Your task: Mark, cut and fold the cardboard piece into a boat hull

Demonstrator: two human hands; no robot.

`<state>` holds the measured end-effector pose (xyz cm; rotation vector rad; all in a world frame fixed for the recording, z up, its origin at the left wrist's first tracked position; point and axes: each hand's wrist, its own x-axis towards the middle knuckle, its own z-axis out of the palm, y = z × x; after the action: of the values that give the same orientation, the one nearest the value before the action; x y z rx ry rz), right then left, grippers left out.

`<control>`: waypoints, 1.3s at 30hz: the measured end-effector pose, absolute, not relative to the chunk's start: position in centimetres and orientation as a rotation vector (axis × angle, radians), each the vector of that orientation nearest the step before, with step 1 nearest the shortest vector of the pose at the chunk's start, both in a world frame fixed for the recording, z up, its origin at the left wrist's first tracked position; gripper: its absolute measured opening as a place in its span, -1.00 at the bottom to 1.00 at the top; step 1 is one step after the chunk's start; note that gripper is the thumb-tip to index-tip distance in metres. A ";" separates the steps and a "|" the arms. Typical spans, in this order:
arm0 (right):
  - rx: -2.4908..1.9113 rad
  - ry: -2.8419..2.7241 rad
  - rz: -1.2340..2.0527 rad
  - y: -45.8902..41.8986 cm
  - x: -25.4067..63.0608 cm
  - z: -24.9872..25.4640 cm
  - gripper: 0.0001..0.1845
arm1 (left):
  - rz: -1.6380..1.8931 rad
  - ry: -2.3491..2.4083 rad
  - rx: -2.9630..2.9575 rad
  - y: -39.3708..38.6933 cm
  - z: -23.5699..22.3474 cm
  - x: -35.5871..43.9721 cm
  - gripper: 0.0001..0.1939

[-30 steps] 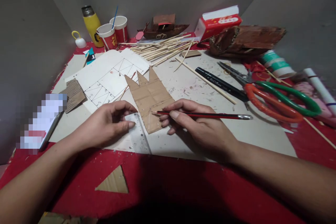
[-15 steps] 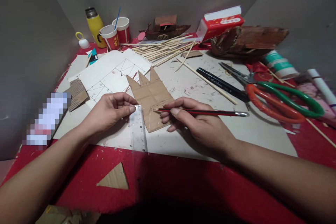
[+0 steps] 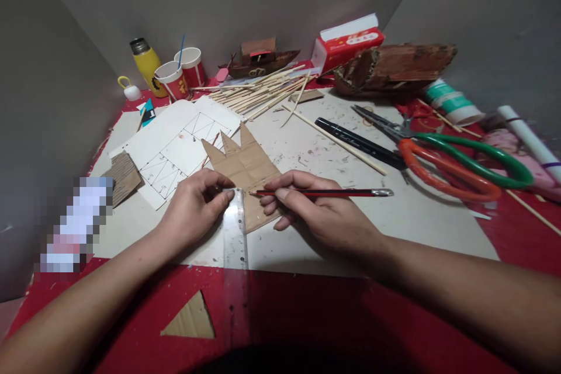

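The cardboard (image 3: 250,168) is brown, pencil (image 3: 335,193) red-and-black.

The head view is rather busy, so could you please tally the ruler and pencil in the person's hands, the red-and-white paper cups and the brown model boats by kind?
Ruler, in the left hand: 1
Pencil, in the right hand: 1
Red-and-white paper cups: 2
Brown model boats: 2
Total: 6

Glossy plastic ruler (image 3: 235,248), matt cardboard piece (image 3: 250,165)
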<state>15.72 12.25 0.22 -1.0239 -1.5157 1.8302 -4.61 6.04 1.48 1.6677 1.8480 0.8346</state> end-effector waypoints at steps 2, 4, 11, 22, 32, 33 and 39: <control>-1.041 -1.513 1.833 12.3 15.7 0.3 -0.87 | 0.815 1.895 1.847 5.7 1.5 -4.6 -0.88; -1.049 -1.513 1.832 12.4 15.7 0.3 -0.88 | 0.779 1.893 1.974 5.3 1.6 -4.7 -0.85; -1.007 -1.540 1.831 12.5 15.7 -0.3 -0.90 | 0.629 1.654 2.451 3.7 1.1 -4.4 -0.67; -1.021 -1.749 1.707 12.4 15.6 -1.4 -0.82 | 0.587 1.643 2.533 3.5 0.1 -4.5 -0.63; -0.982 -1.894 1.557 12.3 15.6 -1.2 -0.79 | 0.537 1.647 2.623 3.6 -0.1 -4.4 -0.65; -0.968 -1.900 1.549 12.3 15.6 -1.2 -0.78 | 0.528 1.647 2.635 3.6 -0.1 -4.4 -0.65; -0.953 -1.900 1.545 12.3 15.7 -1.1 -0.80 | 0.487 1.642 2.662 3.6 0.1 -4.3 -0.66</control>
<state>15.68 12.29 -1.09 -0.9531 -1.9000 1.5453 -4.33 3.61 0.09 2.6615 1.6415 0.4869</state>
